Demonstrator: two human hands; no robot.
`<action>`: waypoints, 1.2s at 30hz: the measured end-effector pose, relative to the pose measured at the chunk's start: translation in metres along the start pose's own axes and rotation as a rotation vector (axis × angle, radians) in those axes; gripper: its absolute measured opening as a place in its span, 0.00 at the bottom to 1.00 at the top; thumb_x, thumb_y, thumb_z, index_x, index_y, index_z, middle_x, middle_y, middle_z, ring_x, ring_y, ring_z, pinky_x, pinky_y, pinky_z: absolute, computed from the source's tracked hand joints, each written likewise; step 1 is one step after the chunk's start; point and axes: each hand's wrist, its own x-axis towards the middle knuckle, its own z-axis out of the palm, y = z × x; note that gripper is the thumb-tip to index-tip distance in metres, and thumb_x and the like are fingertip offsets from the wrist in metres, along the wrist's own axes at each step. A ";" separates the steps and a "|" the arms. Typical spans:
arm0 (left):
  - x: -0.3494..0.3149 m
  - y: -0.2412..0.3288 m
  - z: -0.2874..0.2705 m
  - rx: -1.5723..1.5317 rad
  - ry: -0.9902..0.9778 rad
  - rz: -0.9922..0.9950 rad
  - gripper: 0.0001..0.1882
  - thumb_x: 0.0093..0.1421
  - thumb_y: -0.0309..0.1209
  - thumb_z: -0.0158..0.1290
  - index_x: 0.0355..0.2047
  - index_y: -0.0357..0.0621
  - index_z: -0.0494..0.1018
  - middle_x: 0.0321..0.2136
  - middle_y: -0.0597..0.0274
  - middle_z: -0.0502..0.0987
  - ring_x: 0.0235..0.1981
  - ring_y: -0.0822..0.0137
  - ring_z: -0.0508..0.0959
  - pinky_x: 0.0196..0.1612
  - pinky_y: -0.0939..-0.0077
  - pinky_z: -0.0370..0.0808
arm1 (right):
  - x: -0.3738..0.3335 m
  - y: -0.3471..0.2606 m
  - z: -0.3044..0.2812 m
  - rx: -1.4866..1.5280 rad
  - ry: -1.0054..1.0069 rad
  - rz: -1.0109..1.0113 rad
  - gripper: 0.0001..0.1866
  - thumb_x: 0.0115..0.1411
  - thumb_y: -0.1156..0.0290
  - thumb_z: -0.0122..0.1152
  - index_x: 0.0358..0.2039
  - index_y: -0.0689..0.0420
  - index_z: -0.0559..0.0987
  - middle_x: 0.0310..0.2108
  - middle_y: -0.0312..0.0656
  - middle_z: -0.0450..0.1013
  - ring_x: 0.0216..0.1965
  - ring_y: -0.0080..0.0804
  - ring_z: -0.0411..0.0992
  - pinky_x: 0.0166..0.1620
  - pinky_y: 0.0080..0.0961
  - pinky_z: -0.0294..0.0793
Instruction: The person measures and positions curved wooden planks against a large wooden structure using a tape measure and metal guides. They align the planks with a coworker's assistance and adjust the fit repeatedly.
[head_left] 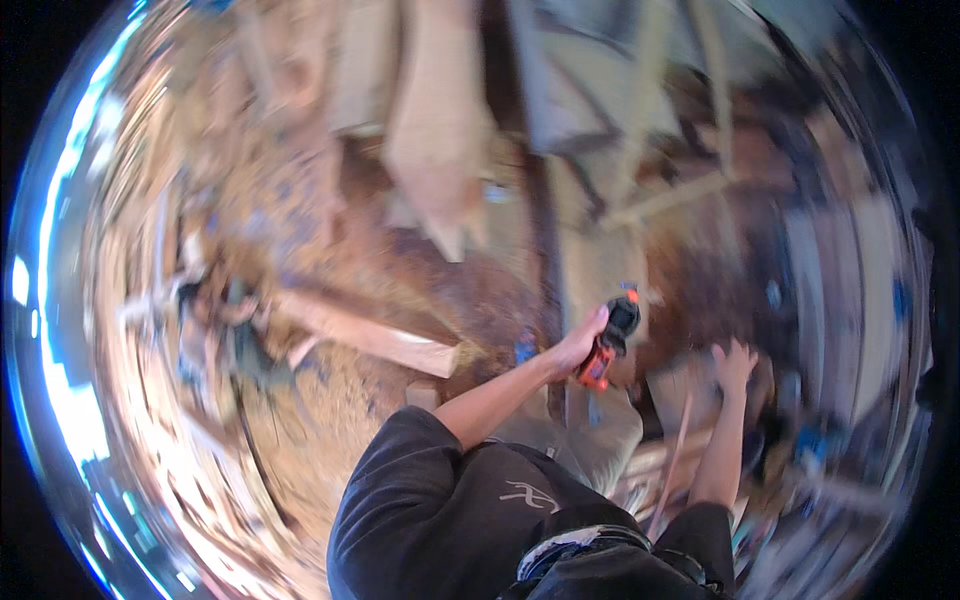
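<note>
My left hand [582, 343] is closed around an orange-and-black handheld tool [610, 338], held out in front of my body. Motion blur hides the tool's exact kind. To the right, my right hand [735, 365] is stretched out with its fingers spread and nothing in it. Below that hand lies a pale, blurred board or panel [680, 392]; I cannot tell whether they touch.
A squared timber [375, 335] lies on the sawdust-covered ground at left. Large planks [435, 120] reach in from the far side. Stacked boards [850, 300] stand at right. A dark, blurred shape [250, 335] sits beside the timber's far-left end.
</note>
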 end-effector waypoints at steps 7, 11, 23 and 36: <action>-0.217 -0.005 -0.130 -0.015 0.265 0.535 0.37 0.74 0.48 0.48 0.74 0.55 0.44 0.52 0.63 0.69 0.41 0.72 0.74 0.50 0.70 0.76 | -0.028 -0.120 0.076 0.395 0.090 -0.430 0.19 0.62 0.59 0.64 0.45 0.61 0.83 0.43 0.55 0.80 0.49 0.57 0.77 0.54 0.46 0.74; -0.281 -0.020 -0.161 -0.135 0.413 0.748 0.41 0.70 0.44 0.56 0.73 0.54 0.43 0.51 0.62 0.71 0.43 0.71 0.75 0.52 0.71 0.76 | -0.040 -0.186 0.116 0.305 -0.183 -0.386 0.20 0.64 0.57 0.62 0.47 0.60 0.83 0.42 0.53 0.82 0.47 0.46 0.81 0.52 0.39 0.77; -0.334 0.021 -0.232 -0.741 0.799 0.996 0.26 0.68 0.56 0.50 0.50 0.46 0.70 0.40 0.52 0.81 0.33 0.58 0.84 0.35 0.59 0.84 | 0.054 -0.382 0.164 0.506 -0.606 -0.433 0.16 0.65 0.58 0.63 0.33 0.61 0.83 0.26 0.38 0.77 0.24 0.29 0.75 0.27 0.30 0.73; -0.432 0.123 -0.404 -0.744 1.180 1.119 0.21 0.69 0.48 0.46 0.47 0.42 0.69 0.31 0.52 0.79 0.25 0.53 0.83 0.22 0.63 0.79 | -0.015 -0.800 0.031 0.621 -0.763 -0.719 0.19 0.70 0.60 0.61 0.53 0.61 0.79 0.34 0.34 0.76 0.30 0.20 0.75 0.29 0.16 0.71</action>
